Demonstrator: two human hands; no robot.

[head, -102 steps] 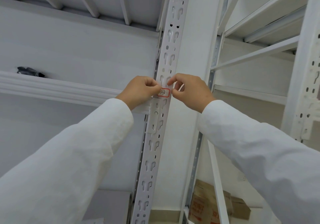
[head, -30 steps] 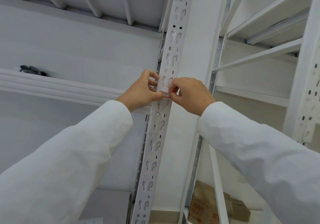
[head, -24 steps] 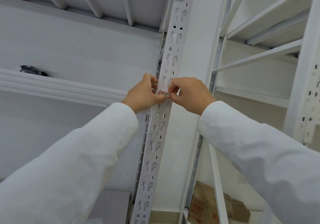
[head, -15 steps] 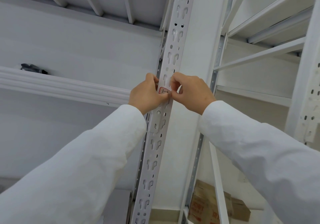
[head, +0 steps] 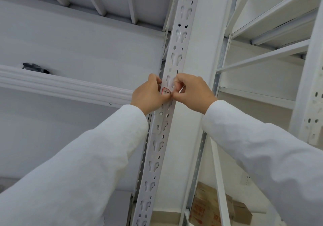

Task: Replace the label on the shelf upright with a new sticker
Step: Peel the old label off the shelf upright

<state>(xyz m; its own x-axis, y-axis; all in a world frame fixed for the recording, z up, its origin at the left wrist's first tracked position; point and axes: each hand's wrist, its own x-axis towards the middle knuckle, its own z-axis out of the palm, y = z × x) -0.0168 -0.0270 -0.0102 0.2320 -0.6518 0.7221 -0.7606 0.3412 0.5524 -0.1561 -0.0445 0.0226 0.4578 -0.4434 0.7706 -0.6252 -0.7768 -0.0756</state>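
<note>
While your left hand [head: 148,94] and right hand [head: 191,93] meet on the perforated shelf upright [head: 172,63], both grips pinch the red-bordered sticker [head: 166,91] between them, against its face.

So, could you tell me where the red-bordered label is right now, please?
In the head view, the small red-bordered white label sits on the perforated white metal upright at centre frame, pinched between the left hand and right hand.
</note>
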